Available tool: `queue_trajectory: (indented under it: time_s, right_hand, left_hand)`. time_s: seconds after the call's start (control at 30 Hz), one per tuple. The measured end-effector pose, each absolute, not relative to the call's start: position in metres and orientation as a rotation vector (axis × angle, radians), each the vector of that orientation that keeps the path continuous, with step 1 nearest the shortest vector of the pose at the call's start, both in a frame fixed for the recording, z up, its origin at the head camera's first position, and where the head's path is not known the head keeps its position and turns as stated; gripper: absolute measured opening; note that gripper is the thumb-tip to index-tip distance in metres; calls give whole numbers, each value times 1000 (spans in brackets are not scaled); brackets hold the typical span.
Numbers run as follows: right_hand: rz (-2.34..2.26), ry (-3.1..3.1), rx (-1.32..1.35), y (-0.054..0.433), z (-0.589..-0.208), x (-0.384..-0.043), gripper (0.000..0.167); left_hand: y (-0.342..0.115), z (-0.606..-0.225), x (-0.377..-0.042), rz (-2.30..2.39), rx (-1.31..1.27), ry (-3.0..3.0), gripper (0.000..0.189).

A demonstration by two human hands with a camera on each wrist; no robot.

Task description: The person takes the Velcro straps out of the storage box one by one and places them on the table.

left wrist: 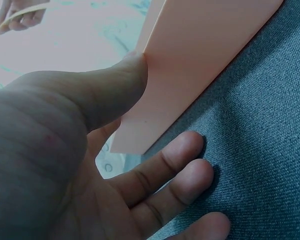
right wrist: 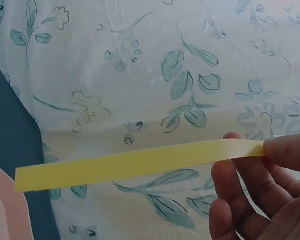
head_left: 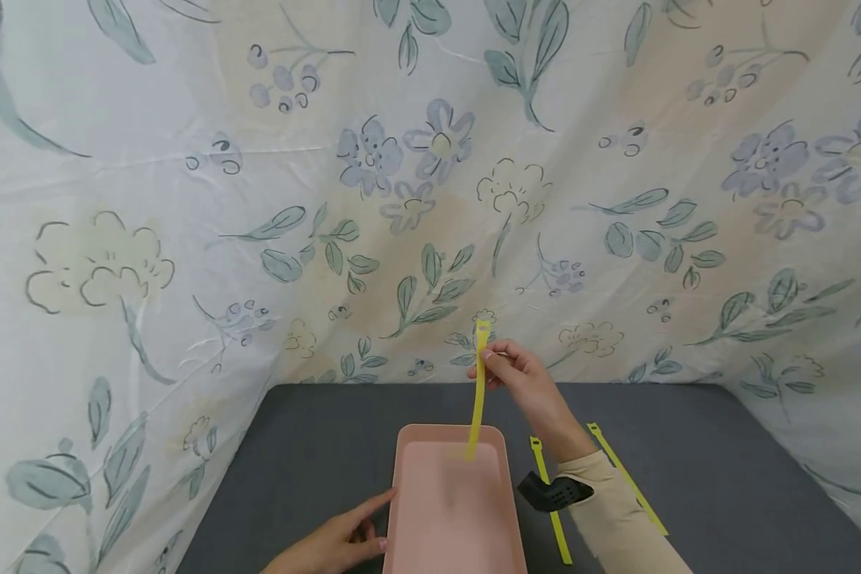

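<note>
My right hand [head_left: 522, 381] pinches a yellow cable strap [head_left: 478, 399] near its slotted head, between thumb and fingers. The strap is held up above the far end of the pink tray [head_left: 448, 506], its tail hanging down. In the right wrist view the strap [right wrist: 115, 167] stretches out to the left from the fingertips, flat and slightly bent. My left hand [head_left: 336, 544] is at the tray's left side. The left wrist view has its thumb against the tray wall [left wrist: 190, 55], while the other fingers [left wrist: 182, 187] are spread, low over the dark cloth.
Right of the tray, two more yellow straps lie on the dark grey table [head_left: 330, 454]: a nearer one [head_left: 561, 538] partly behind the black wrist camera [head_left: 556, 492], and a farther one [head_left: 627, 478] beside the sleeve. Flowered fabric [head_left: 430, 199] surrounds the back and sides.
</note>
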State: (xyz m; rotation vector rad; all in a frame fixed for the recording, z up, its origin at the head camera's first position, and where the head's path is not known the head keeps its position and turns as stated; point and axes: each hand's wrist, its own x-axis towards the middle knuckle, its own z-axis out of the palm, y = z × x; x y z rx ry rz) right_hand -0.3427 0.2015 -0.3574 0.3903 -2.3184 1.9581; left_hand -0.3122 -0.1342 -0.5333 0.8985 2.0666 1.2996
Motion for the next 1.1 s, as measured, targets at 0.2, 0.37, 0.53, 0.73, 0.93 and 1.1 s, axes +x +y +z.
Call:
queue_trajectory:
  time_s: [0.2, 0.37, 0.53, 0.73, 0.93, 1.1]
  right_hand:
    - [1930, -2299, 373, 222, -352, -342, 27]
    - [1889, -2279, 323, 241, -350, -341, 25]
    - [1853, -2262, 279, 261, -347, -342, 22]
    - [1784, -2266, 204, 283, -342, -342, 24]
    - [1797, -2229, 171, 310, -337, -335, 27]
    - [1711, -2255, 134, 334, -335, -328, 22]
  left_hand:
    - [-139, -577, -332, 1375, 826, 2028, 72]
    - [-137, -569, -330, 1339, 824, 2034, 73]
    - [-129, -529, -310, 1340, 822, 2068, 71]
    - [-131, -539, -317, 1312, 902, 2097, 68]
    - [-138, -586, -341, 1349, 898, 2067, 68]
    - [-135, -572, -333, 1324, 867, 2090, 69]
